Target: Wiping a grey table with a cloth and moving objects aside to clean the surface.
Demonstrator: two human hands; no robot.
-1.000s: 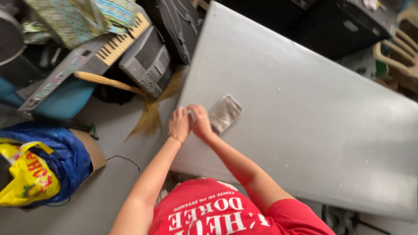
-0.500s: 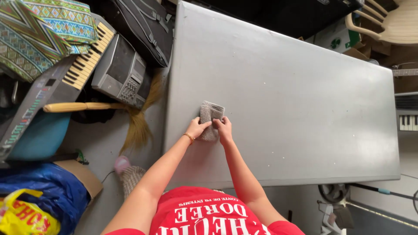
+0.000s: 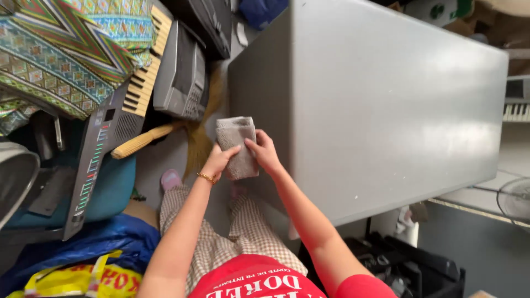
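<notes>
A folded grey cloth (image 3: 236, 144) is held between both my hands, just off the left edge of a large grey table (image 3: 386, 105). My left hand (image 3: 219, 160) grips the cloth's lower left side, with a gold bracelet on the wrist. My right hand (image 3: 264, 151) pinches its right edge. The cloth hangs above the floor beside the table's near left corner.
An electronic keyboard (image 3: 118, 118), a grey machine (image 3: 182, 74), a patterned fabric (image 3: 66, 49) and a broom (image 3: 165, 138) crowd the floor to the left. A blue bag (image 3: 77, 248) and a yellow bag (image 3: 83, 278) lie lower left. Black cases (image 3: 408, 259) sit under the table's near right.
The cloth has come off the table top and is now held off its left edge in both hands. The view has moved closer and shifted right.
</notes>
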